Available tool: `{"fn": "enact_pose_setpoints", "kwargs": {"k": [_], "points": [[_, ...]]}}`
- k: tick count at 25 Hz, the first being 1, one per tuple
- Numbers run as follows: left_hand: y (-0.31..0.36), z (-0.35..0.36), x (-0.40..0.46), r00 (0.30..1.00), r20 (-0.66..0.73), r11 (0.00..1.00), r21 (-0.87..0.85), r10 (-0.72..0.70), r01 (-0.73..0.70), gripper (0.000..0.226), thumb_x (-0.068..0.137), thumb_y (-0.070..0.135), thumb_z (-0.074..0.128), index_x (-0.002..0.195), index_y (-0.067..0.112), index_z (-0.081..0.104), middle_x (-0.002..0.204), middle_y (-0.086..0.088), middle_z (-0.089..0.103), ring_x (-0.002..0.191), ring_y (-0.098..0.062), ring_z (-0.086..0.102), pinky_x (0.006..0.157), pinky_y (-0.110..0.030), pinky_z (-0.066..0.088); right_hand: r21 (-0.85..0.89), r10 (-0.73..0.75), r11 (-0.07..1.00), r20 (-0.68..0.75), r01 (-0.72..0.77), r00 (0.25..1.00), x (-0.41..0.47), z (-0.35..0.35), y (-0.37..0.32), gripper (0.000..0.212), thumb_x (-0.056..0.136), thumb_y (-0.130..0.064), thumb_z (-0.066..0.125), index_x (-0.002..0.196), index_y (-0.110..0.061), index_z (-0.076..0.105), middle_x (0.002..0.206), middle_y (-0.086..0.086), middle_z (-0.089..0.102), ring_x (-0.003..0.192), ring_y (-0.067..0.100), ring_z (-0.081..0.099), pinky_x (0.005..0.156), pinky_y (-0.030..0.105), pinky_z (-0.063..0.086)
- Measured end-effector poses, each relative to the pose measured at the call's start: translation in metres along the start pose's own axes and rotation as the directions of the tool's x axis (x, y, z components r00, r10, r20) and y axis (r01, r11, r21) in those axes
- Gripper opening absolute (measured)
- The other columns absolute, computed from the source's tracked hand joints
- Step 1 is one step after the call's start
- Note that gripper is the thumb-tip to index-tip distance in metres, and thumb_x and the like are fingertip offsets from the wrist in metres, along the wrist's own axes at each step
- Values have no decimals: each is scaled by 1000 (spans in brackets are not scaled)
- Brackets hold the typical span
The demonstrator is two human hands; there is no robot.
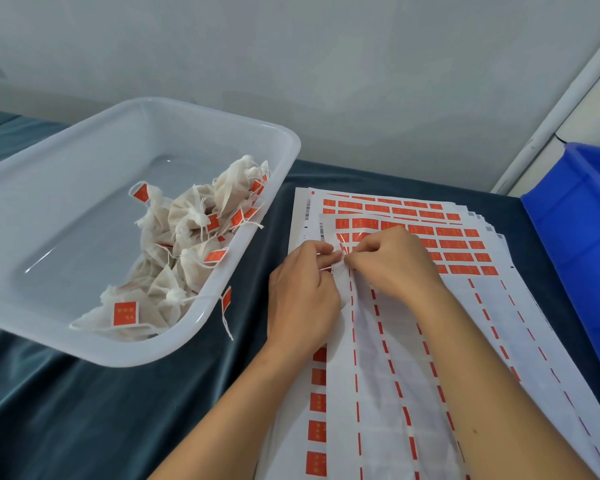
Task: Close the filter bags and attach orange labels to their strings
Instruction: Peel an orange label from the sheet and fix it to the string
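My left hand (302, 296) and my right hand (395, 261) meet fingertip to fingertip over a stack of label sheets (413, 341). Between them they pinch a white string (326, 268) and a small orange label (343, 247). A white filter bag (343, 277) shows just under the fingertips, mostly hidden by my left hand. The top sheet keeps rows of orange labels (458, 244) at its far end, while the near part is peeled. A translucent white bin (267, 140) on the left holds several closed filter bags (194, 230) with orange labels on their strings.
A dark teal cloth (84, 410) covers the table. A blue plastic bin (582, 220) stands at the right edge. One labelled string (226, 306) hangs over the white bin's near rim. A pale wall runs behind the table.
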State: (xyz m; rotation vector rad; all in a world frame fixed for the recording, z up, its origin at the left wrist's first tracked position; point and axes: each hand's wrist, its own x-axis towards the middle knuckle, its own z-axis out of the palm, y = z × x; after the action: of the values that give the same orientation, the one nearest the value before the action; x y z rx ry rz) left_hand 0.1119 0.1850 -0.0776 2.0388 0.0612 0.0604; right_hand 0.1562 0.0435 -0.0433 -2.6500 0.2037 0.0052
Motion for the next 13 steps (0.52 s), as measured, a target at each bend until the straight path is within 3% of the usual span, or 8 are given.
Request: {"fn": "enact_pose_setpoints", "kwargs": {"k": [4,9,13], "points": [[-2,0,1,1000,0,1000,8,8,-8,34,101,17,47,123,41,54,131,23,65,124,-1,57,108,-34,52,35,-5,999,33,4,999,5,-2,5,24,95,-42,70,78,-27,76,78,-10,70,71,13,66,60,21,49],[-4,2,1,1000,-8,1000,23,-3,3,32,103,19,49,125,41,54,134,22,63,125,-5,58,107,-35,52,49,-9,999,34,8,999,5,4,6,26,92,-55,70,83,-31,74,80,-11,69,72,14,65,68,27,56],[-3,3,2,1000,-10,999,37,-9,10,33,103,17,50,125,40,54,134,22,64,124,-1,56,108,-34,51,100,22,994,127,-35,992,12,-1,7,21,93,-48,72,81,-31,72,84,-14,67,74,12,61,58,21,43]]}}
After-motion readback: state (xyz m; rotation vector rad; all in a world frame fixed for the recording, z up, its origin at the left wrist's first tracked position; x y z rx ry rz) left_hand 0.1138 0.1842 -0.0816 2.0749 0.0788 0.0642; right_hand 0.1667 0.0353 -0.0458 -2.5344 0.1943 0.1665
